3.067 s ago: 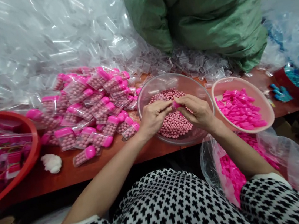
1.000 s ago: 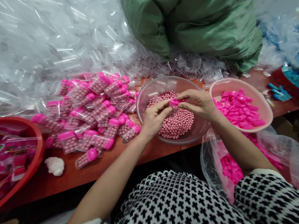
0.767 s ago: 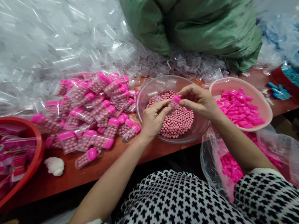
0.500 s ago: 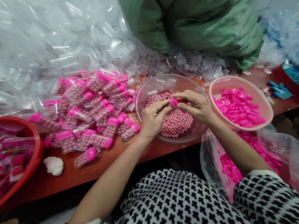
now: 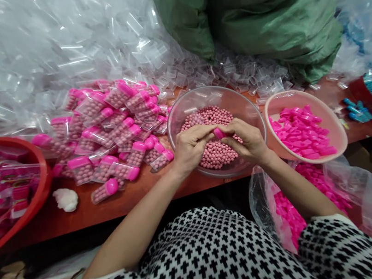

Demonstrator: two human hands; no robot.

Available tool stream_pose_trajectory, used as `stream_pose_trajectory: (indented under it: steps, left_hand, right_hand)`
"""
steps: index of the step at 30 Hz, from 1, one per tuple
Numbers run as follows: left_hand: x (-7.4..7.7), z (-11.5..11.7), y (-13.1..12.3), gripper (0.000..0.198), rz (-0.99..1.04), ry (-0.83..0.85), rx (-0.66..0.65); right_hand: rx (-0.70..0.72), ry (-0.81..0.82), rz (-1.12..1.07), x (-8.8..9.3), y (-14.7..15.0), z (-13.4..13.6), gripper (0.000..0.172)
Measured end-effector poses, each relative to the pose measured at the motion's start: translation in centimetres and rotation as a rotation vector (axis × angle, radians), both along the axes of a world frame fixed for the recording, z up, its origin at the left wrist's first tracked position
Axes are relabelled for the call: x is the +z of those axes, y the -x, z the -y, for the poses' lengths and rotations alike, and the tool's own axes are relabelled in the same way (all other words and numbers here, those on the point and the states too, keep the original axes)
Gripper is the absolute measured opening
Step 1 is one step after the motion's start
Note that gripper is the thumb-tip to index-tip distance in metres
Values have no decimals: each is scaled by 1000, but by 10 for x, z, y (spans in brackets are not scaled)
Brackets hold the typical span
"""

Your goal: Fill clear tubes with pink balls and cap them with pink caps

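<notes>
Pink cap (image 5: 218,133) over the clear bowl (image 5: 242,105).
Right hand (image 5: 247,138) pinches cap at fingertips; left hand (image 5: 192,145) narrowed just beside it, grip unclear.

Pink cap (image 5: 219,133) partly behind fingers (image 5: 232,126)

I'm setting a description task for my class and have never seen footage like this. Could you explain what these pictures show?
There is no machine, just a person's bare hands. One camera, worn on the head, takes every picture, looking forward and down. The right hand pinches a small pink piece; the left hand is right beside it, its grip unclear. Below, on the table, a clear bowl holds pink beads. Capped, bead-filled containers lie to the left; a pale pink bowl of pink pieces stands to the right.
</notes>
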State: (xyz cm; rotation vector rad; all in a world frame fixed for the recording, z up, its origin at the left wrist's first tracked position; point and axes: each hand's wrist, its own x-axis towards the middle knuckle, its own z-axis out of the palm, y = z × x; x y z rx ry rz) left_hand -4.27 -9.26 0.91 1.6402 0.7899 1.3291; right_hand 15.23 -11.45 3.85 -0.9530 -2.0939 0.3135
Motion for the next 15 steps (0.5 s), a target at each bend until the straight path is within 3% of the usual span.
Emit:
stream_pose_trajectory:
  steps: [4, 7, 10, 13, 15]
  left_hand:
    - [-1, 1, 1, 17, -25, -8, 15]
    - [-2, -1, 1, 19, -13, 91, 35]
    - [-3, -4, -3, 28, 105, 284, 29]
    - [-3, -6, -6, 37, 253, 398, 7]
    - [-5, -8, -8, 42, 337, 450, 1]
  right_hand:
    - [4, 19, -43, -7, 4, -3, 18]
    - [-36, 92, -118, -10, 7, -11, 16]
    - [-49, 353, -334, -6, 5, -16, 28]
    - [35, 672, -657, 1, -3, -11, 49]
    - [78, 789, -777, 2, -10, -4, 55]
